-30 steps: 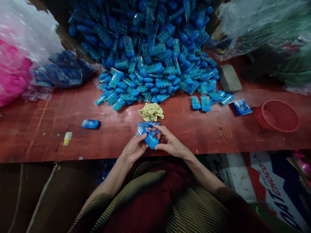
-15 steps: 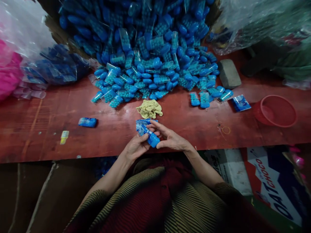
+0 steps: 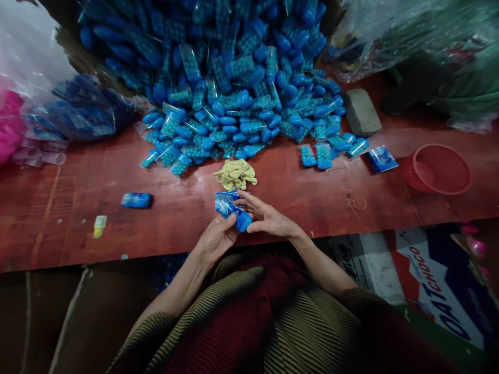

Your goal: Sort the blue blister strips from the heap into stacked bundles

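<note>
Head view, held bottle: a flat blue plastic bottle (image 3: 242, 222) is just inside the near edge of the red wooden worktop (image 3: 323, 202), its long axis slanting from far left to near right.
Left hand (image 3: 218, 232): nearer the bottle's middle, pinching it between a thumb on top and fingers mostly hidden beneath.
Right hand (image 3: 265, 215): at the bottle's right end, which lies to this hand's left; thumb and fingers stand spread, and whether the fingertips touch it cannot be told.
Printed blue packet (image 3: 222, 200): just beyond the bottle, away from the near edge; held or lying, unclear.
Crumpled pale-yellow cloth (image 3: 236, 175): beyond that packet, on the worktop.
Heap of clear bottles with blue beads (image 3: 234, 109): farther still, toward the far edge.
</note>
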Demonstrator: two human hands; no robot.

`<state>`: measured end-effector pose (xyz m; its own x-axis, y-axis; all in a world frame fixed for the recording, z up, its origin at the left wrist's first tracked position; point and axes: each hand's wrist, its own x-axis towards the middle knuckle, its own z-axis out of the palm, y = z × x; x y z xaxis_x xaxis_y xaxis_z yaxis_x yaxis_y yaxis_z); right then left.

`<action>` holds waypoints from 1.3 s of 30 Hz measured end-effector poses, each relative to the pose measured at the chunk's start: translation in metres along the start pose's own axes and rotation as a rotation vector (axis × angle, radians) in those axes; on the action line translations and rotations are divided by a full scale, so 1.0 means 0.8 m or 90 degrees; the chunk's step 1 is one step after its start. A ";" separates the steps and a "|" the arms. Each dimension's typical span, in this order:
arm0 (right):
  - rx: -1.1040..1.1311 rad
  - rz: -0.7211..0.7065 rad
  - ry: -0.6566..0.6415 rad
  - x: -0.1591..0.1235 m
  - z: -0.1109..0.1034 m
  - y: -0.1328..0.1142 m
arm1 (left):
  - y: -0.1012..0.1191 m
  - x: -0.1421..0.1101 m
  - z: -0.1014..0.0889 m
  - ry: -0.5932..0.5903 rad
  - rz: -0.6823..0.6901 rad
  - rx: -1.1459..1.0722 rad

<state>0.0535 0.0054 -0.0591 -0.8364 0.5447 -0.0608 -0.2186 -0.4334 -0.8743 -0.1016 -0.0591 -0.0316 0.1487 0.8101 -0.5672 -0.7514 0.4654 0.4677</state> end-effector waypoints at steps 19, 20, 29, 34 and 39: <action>-0.054 0.001 -0.073 0.004 0.005 -0.015 | 0.003 0.001 0.002 -0.030 -0.017 0.034; -0.035 0.000 -0.066 0.005 0.006 -0.012 | 0.001 0.001 0.004 -0.026 -0.018 0.033; 0.002 0.023 -0.042 0.001 -0.006 0.001 | -0.009 -0.002 0.007 0.005 -0.024 0.015; -0.026 0.026 -0.051 0.003 -0.004 -0.005 | -0.006 -0.003 0.006 0.003 -0.013 0.014; -0.001 0.028 -0.027 0.006 0.001 -0.003 | -0.015 -0.003 0.008 0.027 -0.004 0.028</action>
<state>0.0497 0.0083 -0.0570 -0.8661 0.4937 -0.0785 -0.1807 -0.4555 -0.8717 -0.0889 -0.0641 -0.0313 0.1256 0.7920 -0.5975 -0.7215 0.4863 0.4929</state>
